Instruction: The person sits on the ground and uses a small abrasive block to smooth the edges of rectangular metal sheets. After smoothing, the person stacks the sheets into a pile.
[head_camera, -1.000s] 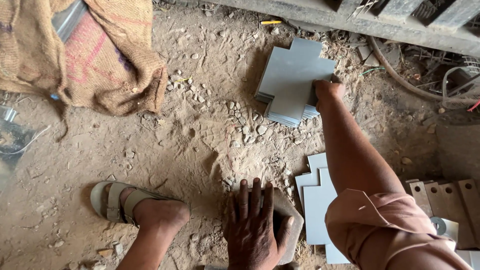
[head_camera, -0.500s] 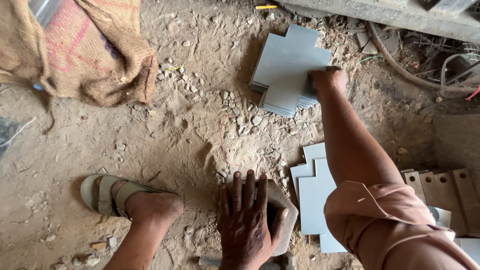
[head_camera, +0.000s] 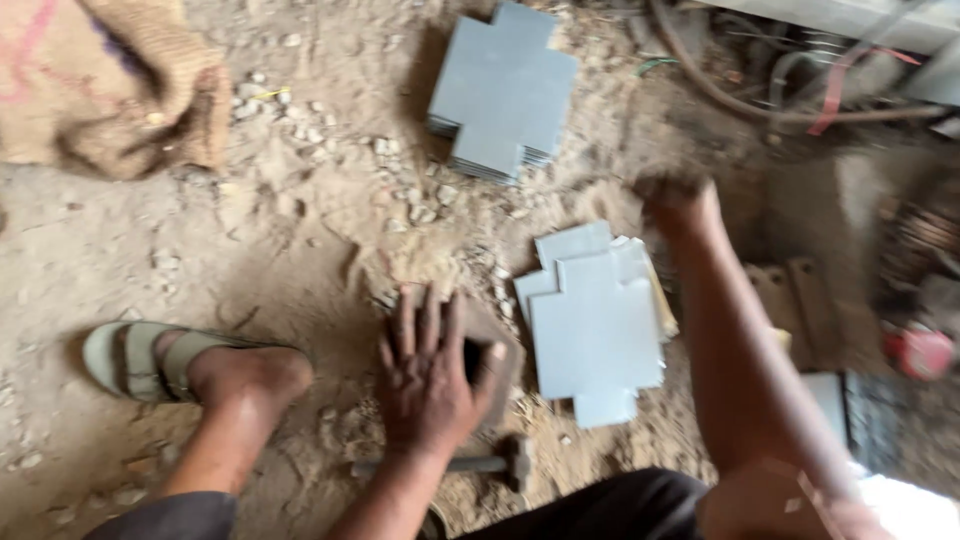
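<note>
Two stacks of grey cross-shaped sheet blanks on the dirt: far stack (head_camera: 503, 92) up top, near stack (head_camera: 596, 325) just right of my left hand (head_camera: 428, 375). Left hand is flat, fingers spread, palm pressing on a dark block (head_camera: 492, 365) half buried in the soil; nothing gripped. Right hand (head_camera: 678, 196) is out past the near stack, above its top right corner, motion-blurred, so I cannot tell if it's open or closed or holding anything. Hammer (head_camera: 478, 463) lies on the ground just below my left wrist, head toward the right. My left foot in a pale sandal (head_camera: 160, 357) sits well left of the block. Burlap sack (head_camera: 110, 90) top left, hoses and cables (head_camera: 790, 95) top right. Risks, as I judge them: blank edges look sharp and both hands are bare, so a fast grab at the near stack could cut a finger; the near stack is already fanned and skewed, a knock from my right arm would slide sheets into the dirt; the hammer so close to my left wrist and knee is easy to lean on. Hard to read: the right side is smeared, the red object (head_camera: 925, 350) and brown plates (head_camera: 800, 300) there aren't identifiable; most of the block is hidden by my palm.
</note>
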